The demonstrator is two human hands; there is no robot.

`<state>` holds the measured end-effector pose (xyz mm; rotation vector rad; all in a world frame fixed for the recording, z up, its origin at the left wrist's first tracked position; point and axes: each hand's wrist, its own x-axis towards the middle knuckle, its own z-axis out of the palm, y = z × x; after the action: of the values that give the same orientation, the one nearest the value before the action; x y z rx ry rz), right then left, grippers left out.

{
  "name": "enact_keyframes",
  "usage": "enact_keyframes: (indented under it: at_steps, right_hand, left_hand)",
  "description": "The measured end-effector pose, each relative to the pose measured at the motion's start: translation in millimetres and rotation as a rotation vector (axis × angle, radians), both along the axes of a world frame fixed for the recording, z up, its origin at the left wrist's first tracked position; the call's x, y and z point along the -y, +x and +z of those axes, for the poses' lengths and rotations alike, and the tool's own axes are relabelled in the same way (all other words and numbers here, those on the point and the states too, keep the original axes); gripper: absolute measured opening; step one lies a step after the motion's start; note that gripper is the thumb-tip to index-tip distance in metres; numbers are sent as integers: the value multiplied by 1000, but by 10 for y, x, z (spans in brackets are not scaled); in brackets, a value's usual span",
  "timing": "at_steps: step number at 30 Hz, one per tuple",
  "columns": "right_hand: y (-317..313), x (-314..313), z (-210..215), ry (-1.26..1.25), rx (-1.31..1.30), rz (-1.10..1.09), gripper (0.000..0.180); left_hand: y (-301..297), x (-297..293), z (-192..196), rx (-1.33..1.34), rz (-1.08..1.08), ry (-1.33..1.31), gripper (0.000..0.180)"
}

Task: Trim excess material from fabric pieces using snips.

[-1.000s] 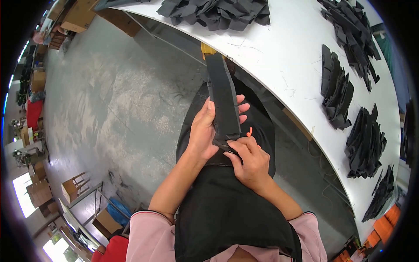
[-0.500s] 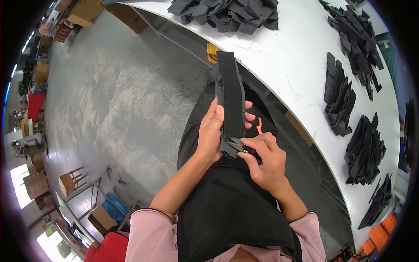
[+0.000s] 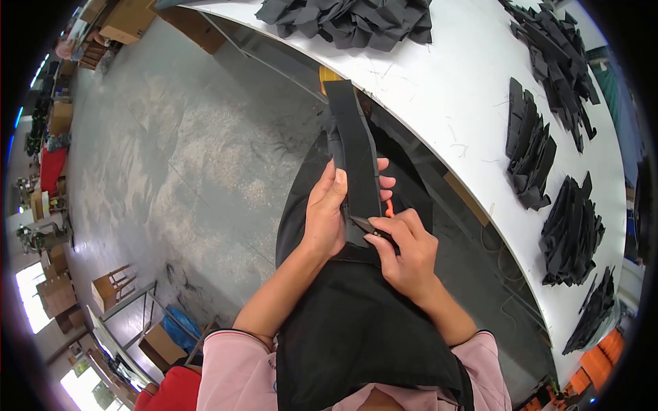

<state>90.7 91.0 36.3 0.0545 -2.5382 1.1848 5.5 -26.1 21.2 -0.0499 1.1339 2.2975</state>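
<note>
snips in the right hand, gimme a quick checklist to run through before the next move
1. Black fabric strip held: ok, the left hand grips it, thumb in front.
2. Snips in grip: ok, between thumb and index finger of the right hand.
3. Blades at the strip's lower end: ok, though actual contact cannot be told.
4. Blades open or shut: cannot tell, too small.
5. Left fingers clear of the blades: cannot tell; the visible tips are apart, the rest hidden behind the strip.
</note>
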Motion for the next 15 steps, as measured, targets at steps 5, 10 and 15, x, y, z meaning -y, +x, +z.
enact_keyframes:
  at_steps: [5,10,15]
  right_hand:
    - [-12,-90,33,-147,123,-46,29]
    - [-129,-170,129,-289,118,-99,26]
    - [-242,-171,-4,-234,79,-5,25]
  left_hand:
    - [-11,90,-26,54,-49,108,50]
    - [12,103,-66,53,-71,100,49]
    - [44,106,-44,50,-83,85,48]
